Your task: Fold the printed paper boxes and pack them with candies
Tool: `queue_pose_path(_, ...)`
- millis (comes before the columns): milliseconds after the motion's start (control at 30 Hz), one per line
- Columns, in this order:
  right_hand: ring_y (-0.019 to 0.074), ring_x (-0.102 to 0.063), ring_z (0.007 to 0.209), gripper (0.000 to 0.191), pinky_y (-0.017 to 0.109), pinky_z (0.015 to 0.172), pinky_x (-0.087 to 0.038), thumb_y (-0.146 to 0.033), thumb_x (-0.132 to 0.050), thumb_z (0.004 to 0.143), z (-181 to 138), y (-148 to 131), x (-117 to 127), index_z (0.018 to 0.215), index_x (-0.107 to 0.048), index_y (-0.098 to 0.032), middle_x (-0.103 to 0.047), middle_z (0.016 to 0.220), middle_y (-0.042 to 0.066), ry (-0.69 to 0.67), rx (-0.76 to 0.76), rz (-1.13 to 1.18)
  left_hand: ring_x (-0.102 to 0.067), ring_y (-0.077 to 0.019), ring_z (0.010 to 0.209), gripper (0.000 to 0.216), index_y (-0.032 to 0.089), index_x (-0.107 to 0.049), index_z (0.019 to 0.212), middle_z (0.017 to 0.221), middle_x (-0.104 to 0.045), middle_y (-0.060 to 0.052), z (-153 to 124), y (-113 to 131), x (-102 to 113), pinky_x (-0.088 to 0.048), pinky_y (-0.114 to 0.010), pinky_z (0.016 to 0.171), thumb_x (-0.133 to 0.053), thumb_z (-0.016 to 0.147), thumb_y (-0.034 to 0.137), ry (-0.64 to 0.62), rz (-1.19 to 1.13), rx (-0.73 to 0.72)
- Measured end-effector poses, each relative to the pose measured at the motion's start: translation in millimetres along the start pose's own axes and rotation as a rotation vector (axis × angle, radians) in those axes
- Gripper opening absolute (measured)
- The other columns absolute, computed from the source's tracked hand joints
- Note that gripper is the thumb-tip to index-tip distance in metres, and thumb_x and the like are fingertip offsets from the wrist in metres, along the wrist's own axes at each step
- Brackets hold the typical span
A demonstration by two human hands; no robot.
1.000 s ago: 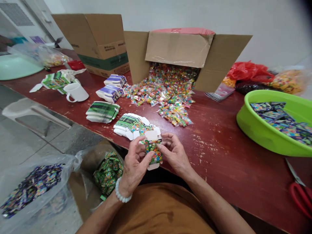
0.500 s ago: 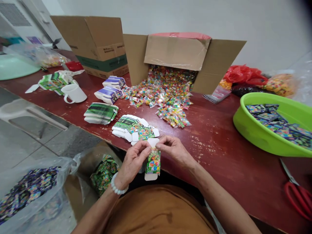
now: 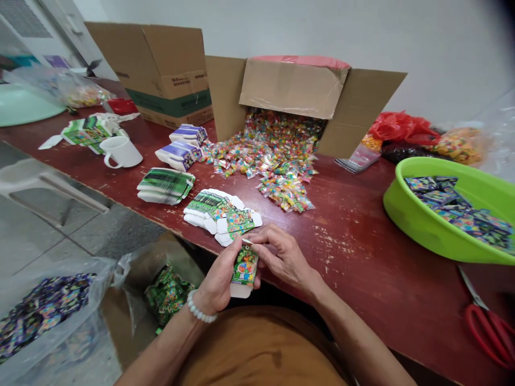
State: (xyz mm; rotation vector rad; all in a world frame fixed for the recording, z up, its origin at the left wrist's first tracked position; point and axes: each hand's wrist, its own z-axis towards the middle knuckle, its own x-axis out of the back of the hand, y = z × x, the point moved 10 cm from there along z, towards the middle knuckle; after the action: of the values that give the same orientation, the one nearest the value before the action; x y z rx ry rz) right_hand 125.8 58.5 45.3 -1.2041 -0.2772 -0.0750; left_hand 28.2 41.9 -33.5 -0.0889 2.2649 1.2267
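A small green printed candy box (image 3: 244, 267) is held upright in front of my body, its white bottom flap hanging open. My left hand (image 3: 220, 276) wraps round the box from the left, wearing a pale bead bracelet (image 3: 201, 308). At the top end, my right hand (image 3: 279, 253) pinches the white end flap between thumb and finger, folding it down. Just beyond my hands lie flattened green boxes (image 3: 237, 221) in an overlapping row on the table. Another stack of green flat boxes (image 3: 166, 186) stands to the left of them.
Small wrapped candies (image 3: 269, 155) spill from an open carton (image 3: 292, 88). A green basin (image 3: 446, 236) with dark sachets and red-handled scissors (image 3: 488, 327) are on the right. A white mug (image 3: 123, 152) stands left. Below the edge are green packets (image 3: 169, 297) and a plastic bag (image 3: 92, 316).
My left hand has moved from the box's top down round its side. My right hand has bent the upright white top flap over. The box has shifted slightly left.
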Motion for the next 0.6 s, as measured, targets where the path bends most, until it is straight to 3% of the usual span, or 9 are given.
queue_pose_path(100, 0.0177, -0.064, 0.078, 0.013, 0.032, 0.070, -0.053, -0.030, -0.062, 0.087, -0.5, 11.0, -3.3, 0.081, -0.068, -0.021, -0.070, 0.099, 0.007, -0.023, -0.117, 0.049, -0.060, -0.0143, 0.042, 0.055, 0.017, -0.057, 0.123, 0.068, -0.068, -0.003, 2.2, -2.5, 0.3, -0.046, -0.023, 0.041, -0.046, 0.091, 0.061, 0.028, -0.001, -0.012)
queue_pose_path(200, 0.0100, -0.057, 0.051, 0.016, 0.025, 0.048, -0.047, -0.034, -0.067, 0.083, -1.4, 32.2, -9.5, 0.086, -0.067, -0.019, -0.070, 0.087, 0.004, -0.044, -0.324, 0.212, -0.059, -0.0129, 0.040, 0.059, 0.017, -0.055, 0.127, 0.071, -0.070, -0.004, 4.1, -0.4, -3.7, -0.045, -0.022, 0.039, -0.041, 0.092, 0.063, 0.002, 0.037, -0.058)
queue_pose_path(367, 0.0106, -0.056, 0.041, 0.024, 0.024, 0.040, -0.044, -0.039, -0.073, 0.077, 1.8, 39.9, -18.5, 0.081, -0.064, -0.017, -0.067, 0.068, 0.000, -0.081, -0.471, 0.479, -0.057, -0.0120, 0.040, 0.063, 0.014, -0.057, 0.125, 0.069, -0.069, -0.005, 5.7, 7.5, -6.3, -0.043, -0.021, 0.039, -0.038, 0.092, 0.065, -0.033, 0.118, -0.157)
queue_pose_path(500, 0.0104, -0.057, 0.044, 0.021, 0.025, 0.042, -0.047, -0.039, -0.069, 0.081, 1.2, 31.3, -13.6, 0.079, -0.063, -0.019, -0.071, 0.081, 0.003, -0.062, -0.412, 0.419, -0.058, -0.0133, 0.040, 0.067, 0.014, -0.058, 0.127, 0.067, -0.069, -0.005, 5.5, 11.2, -4.8, -0.044, -0.022, 0.040, -0.041, 0.090, 0.067, -0.029, 0.164, -0.174)
queue_pose_path(600, 0.0152, -0.066, 0.071, 0.019, 0.031, 0.065, -0.055, -0.035, -0.061, 0.089, -1.0, 11.2, -11.8, 0.077, -0.063, -0.020, -0.070, 0.106, 0.006, -0.084, -0.206, 0.255, -0.059, -0.0134, 0.045, 0.065, 0.017, -0.059, 0.129, 0.073, -0.071, -0.005, 4.7, 14.5, -0.4, -0.046, -0.022, 0.041, -0.045, 0.089, 0.066, 0.018, 0.174, -0.189)
